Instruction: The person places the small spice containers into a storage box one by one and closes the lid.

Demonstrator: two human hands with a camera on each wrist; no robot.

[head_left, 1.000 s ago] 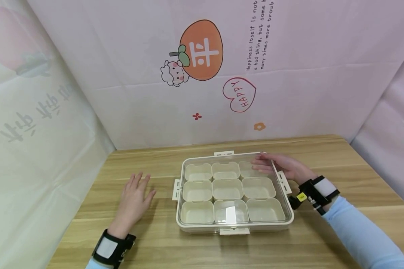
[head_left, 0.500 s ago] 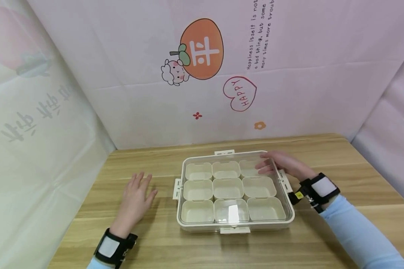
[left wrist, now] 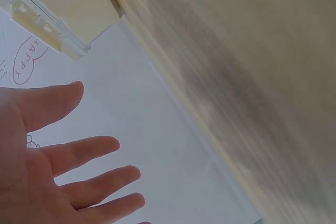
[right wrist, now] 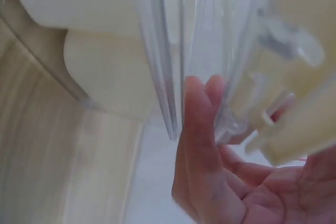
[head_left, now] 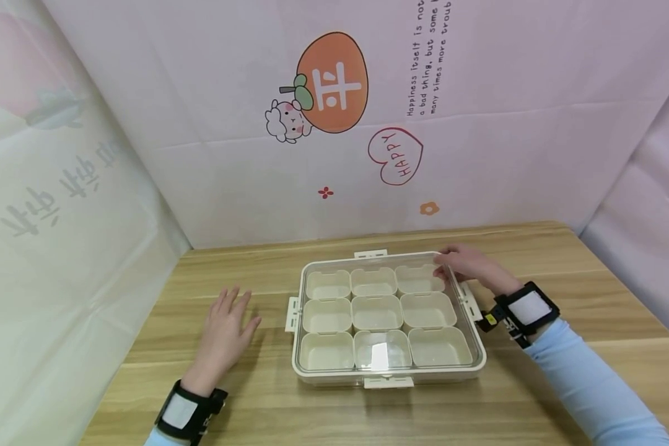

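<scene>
A clear-lidded storage box (head_left: 390, 378) sits on the table, holding several cream cups (head_left: 377, 313) in rows. My right hand (head_left: 476, 267) grips the clear lid (head_left: 384, 291) at its back right corner, its curled fingers partly seen through the plastic. In the right wrist view, the fingers (right wrist: 197, 114) of the right hand lie between the box wall and the lid's side latch (right wrist: 302, 114). My left hand (head_left: 220, 344) is left of the box, fingers spread and touching nothing in the left wrist view.
The wooden table (head_left: 306, 415) ends at a printed white cloth backdrop (head_left: 245, 186). White cloth sides (head_left: 61, 279) rise at left and right. White latches (head_left: 388, 383) stick out from the box's sides.
The right hand's fingers have drawn back from above the back right cup and curled at the lid's corner. The left hand and box have hardly moved.
</scene>
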